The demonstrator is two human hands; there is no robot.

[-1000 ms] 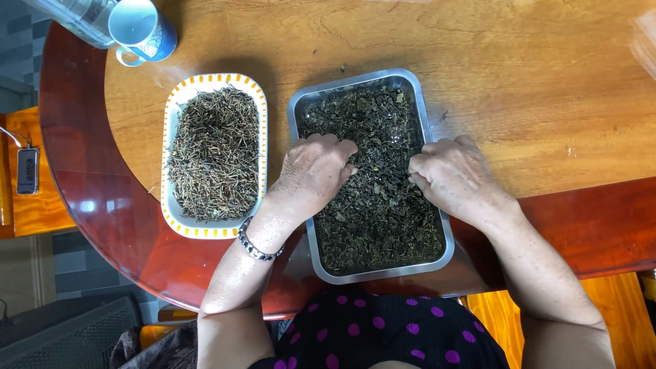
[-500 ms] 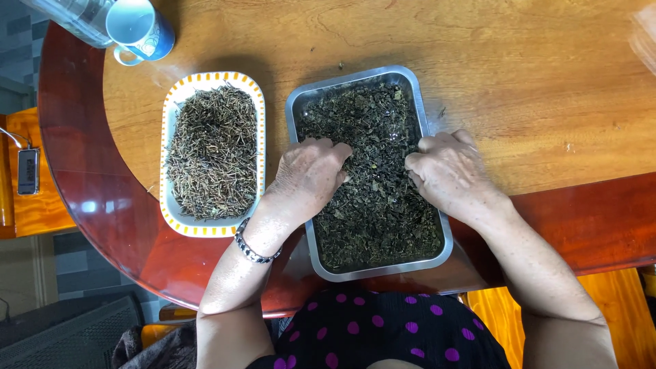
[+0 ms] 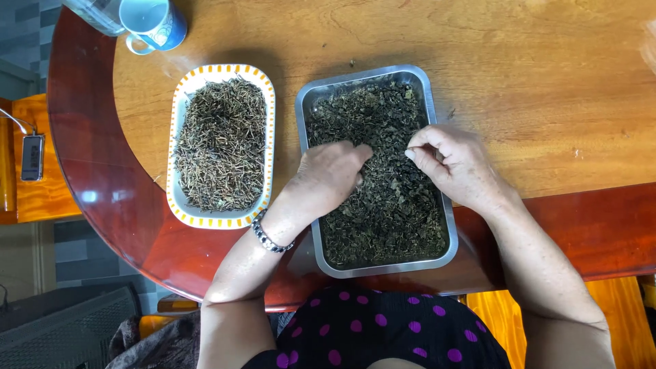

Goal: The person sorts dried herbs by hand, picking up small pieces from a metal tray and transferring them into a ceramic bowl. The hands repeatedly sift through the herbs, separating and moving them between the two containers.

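While the small dark handheld device [image 3: 31, 157] lies on the side ledge at far left, nothing about it has shifted. At the top left corner a blue-and-white ceramic mug [image 3: 154, 24] stands beside a clear plastic bottle [image 3: 96, 14] lying on its side; no label can be read on either. Just right of these, on the round wooden table with its red lacquered rim [image 3: 547, 82], sits the white oval dish with an orange dashed border [image 3: 184, 102], filled with dry brown stems [image 3: 220, 143] and unmoved since a second ago.

Next comes the left hand [image 3: 328, 178], a beaded metal bracelet [image 3: 268, 236] on its wrist. A second ago it lay flatter on the pile; now its fingers are curled together and pushed into the dark dried leaves [image 3: 389, 212] in the rectangular steel tray [image 3: 304, 102], though whether they grip anything is hidden.

Farther right, the right hand [image 3: 458, 164] has lifted from resting on the leaves; its thumb and forefinger are now pinched together just above the tray's right side, the other fingers folded. Whatever sits in that pinch is too small to make out. As a judgement, the picking-over has moved from spreading to plucking out a bit.
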